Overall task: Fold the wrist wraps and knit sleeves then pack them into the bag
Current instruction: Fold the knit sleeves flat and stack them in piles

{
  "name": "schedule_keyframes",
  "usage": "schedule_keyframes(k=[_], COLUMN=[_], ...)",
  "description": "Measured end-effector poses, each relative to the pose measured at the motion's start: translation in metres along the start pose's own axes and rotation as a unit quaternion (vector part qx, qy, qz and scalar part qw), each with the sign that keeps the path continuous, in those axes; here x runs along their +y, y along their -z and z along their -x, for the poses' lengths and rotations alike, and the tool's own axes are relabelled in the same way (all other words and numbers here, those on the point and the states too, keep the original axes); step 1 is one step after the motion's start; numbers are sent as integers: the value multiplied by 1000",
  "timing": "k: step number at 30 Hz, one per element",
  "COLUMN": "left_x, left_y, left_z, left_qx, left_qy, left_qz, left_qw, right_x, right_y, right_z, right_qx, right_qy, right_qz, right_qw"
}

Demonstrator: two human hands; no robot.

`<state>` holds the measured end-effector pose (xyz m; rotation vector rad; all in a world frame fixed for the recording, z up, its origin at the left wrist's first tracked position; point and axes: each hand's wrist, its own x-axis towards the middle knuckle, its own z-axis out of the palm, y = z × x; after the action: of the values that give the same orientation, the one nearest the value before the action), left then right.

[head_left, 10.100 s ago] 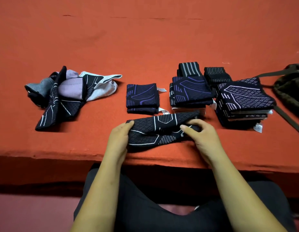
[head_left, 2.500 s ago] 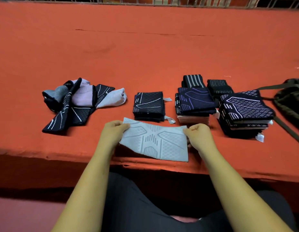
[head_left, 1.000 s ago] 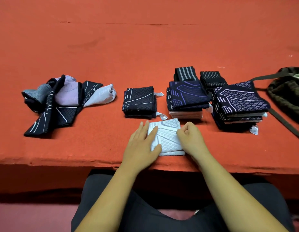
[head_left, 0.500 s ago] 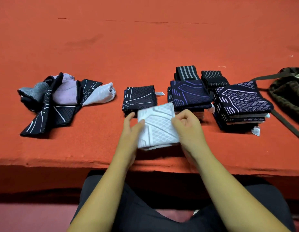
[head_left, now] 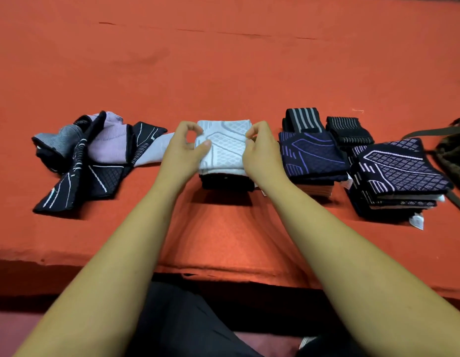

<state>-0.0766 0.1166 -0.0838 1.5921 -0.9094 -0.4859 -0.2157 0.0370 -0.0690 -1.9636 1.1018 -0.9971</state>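
White sleeve (head_left: 226, 148) on dark stack (head_left: 226, 182), left hand (head_left: 182, 153) and right hand (head_left: 262, 153) pinching its edges, unfolded heap (head_left: 95, 155) left, probably bag (head_left: 453, 153) right

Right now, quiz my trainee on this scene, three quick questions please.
1. True or false: the white sleeve sits atop a dark stack.
2. The unfolded pile lies: A) left of the white sleeve, B) right of it, C) in the bag.
3. Which hands hold the white sleeve?
Key: 1 true; 2 A; 3 both, the left hand and right hand pinch its side edges.
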Motion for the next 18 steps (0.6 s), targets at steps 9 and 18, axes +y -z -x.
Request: schedule_keyframes(k=[9,18], left_x=[-39,-50], left_y=[-7,1], left_z=[-57,-52], left_qx=[-14,-65], left_qy=[39,27], left_qz=[-188,-192], left_qw=[981,979], right_x=[23,34], right_y=[-38,-50], right_z=[-31,-41], right_qx=[-25,48], right_qy=[-14,-10], right_qz=[101,262], right_qw=[994,964])
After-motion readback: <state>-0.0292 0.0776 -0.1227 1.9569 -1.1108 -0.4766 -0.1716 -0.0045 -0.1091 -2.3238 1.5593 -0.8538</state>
